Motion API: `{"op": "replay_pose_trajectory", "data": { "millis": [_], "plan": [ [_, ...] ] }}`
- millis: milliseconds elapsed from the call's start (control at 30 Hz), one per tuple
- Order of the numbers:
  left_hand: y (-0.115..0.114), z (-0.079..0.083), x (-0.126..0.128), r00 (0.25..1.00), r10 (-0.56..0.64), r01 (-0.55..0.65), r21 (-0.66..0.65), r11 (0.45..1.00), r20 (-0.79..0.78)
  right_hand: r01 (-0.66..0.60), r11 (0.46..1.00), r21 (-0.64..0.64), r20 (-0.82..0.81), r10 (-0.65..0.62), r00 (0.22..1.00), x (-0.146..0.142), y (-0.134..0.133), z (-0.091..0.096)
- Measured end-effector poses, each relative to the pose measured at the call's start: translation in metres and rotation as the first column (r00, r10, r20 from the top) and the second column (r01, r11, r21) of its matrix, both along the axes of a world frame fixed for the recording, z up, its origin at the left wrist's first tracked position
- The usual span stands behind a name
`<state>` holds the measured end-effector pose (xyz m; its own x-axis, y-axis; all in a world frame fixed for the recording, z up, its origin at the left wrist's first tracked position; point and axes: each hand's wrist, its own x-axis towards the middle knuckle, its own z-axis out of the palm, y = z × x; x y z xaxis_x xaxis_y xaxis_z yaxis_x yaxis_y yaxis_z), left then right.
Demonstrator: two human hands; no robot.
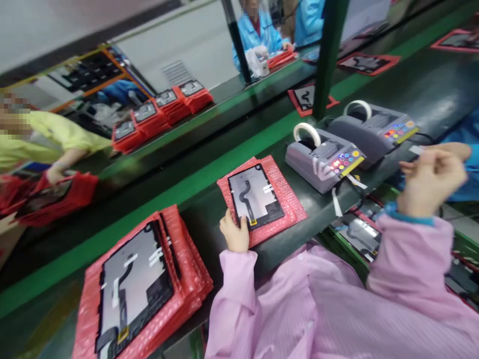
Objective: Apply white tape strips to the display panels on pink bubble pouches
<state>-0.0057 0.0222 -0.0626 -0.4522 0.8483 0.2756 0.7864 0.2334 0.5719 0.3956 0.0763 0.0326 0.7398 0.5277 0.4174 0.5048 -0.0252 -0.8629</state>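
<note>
My left hand (235,233) rests closed on the near left corner of a dark panel (255,195) with a black cable, which lies on a red bubble-wrap sheet (285,200). My right hand (430,180) is raised at the right, fingers pinched on a small strip of pale tape (416,149). It hovers to the right of two grey tape dispensers (322,158) (376,130), each with a white roll on top. Both arms wear pink sleeves.
A stack of red bubble-wrapped panels (138,286) lies at the near left on the dark green belt (209,164). More panels sit under the bench at right (357,233). A person in yellow (56,137) and people in blue (258,35) work across the line. A green post (328,55) stands behind the dispensers.
</note>
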Motion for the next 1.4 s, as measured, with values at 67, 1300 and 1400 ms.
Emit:
{"op": "replay_pose_trajectory", "data": {
  "millis": [67,1300,1400],
  "plan": [
    [0.0,0.008,0.003,0.989,-0.055,0.054,-0.006,0.999,-0.134,-0.073,0.974,0.217,-0.083,0.092,0.992,-0.043,-0.029,0.022],
    [0.065,0.035,0.011,0.806,-0.516,0.389,-0.396,0.832,-0.291,-0.676,0.529,-0.513,0.047,0.803,0.594,-0.283,0.105,-0.071],
    [0.065,0.035,0.011,0.795,-0.522,0.387,-0.405,0.828,-0.309,-0.678,0.528,-0.512,0.037,0.802,0.597,-0.284,0.105,-0.07]
  ]
}}
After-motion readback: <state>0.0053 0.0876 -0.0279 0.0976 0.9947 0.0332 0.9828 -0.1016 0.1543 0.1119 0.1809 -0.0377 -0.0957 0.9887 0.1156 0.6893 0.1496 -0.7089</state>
